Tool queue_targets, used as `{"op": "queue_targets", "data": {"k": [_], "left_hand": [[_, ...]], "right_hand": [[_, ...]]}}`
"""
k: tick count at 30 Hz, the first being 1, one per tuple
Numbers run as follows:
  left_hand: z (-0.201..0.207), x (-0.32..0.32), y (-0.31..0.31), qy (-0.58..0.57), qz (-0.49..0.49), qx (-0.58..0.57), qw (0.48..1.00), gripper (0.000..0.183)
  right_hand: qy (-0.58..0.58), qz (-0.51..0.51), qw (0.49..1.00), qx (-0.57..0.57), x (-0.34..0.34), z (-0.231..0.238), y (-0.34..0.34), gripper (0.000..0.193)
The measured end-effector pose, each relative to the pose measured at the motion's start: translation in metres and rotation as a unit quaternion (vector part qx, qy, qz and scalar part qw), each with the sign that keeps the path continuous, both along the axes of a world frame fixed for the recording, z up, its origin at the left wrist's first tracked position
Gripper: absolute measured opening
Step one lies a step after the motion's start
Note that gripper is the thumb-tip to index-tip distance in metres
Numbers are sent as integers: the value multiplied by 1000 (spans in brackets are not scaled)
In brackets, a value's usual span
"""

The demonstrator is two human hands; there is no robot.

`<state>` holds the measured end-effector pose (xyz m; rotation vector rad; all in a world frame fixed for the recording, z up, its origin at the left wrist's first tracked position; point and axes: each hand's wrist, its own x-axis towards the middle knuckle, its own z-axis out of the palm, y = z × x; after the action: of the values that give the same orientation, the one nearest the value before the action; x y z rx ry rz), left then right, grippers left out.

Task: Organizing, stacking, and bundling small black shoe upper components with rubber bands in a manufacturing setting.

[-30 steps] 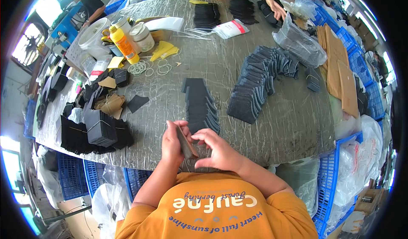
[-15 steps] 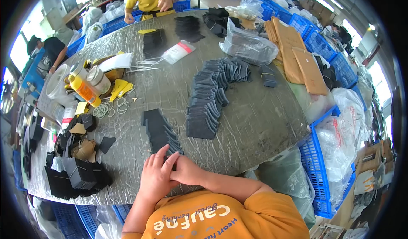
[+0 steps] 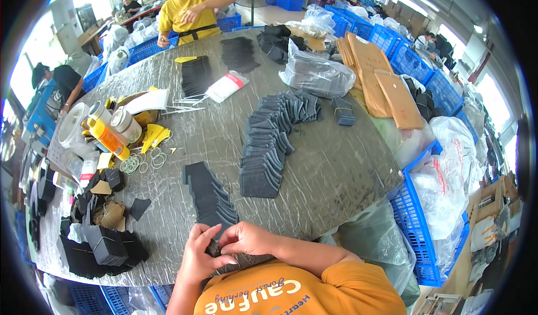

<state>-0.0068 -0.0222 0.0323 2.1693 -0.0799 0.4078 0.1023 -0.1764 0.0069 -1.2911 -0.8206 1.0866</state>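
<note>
Nearest: small dark bundle (image 3: 213,249), gripped by the fingers of the left hand (image 3: 196,256); beside it, bent fingers of the right hand (image 3: 246,240), cannot tell whether pinching. Partly covered by both hands. Possible fault: slipping or fanning apart, from uneven pressure or early release. Just beyond the hands: short overlapping row of blue-black flat pieces (image 3: 210,196) on the desk (image 3: 319,203). Could be skewed by a forward brush of the knuckles. Farther right: long curved row (image 3: 261,147), liable to spread if caught by the right forearm. Farther left: yellow bottle (image 3: 106,138), likely to topple if bumped during a long reach.
</note>
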Motion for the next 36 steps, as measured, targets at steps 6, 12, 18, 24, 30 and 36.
{"op": "queue_targets", "data": {"k": [6,12,18,24,30,36], "left_hand": [[4,2,-11,51,25,83,995,74],[1,13,-7,64,-53,-103,991,68],[-6,10,-8,74,-64,-178,979,69],[-9,4,-16,75,-87,-375,920,55],[-17,3,6,54,35,-479,876,15],[19,15,-4,-50,-53,102,992,27]], "right_hand": [[-159,-6,986,-51,2,12,-5,10],[-53,4,997,-50,11,17,-11,13],[110,1,994,-12,6,8,-9,7],[227,2,973,44,2,-4,-11,3],[398,-44,904,151,18,-13,-15,9],[282,-31,956,73,-12,-9,1,9]]}}
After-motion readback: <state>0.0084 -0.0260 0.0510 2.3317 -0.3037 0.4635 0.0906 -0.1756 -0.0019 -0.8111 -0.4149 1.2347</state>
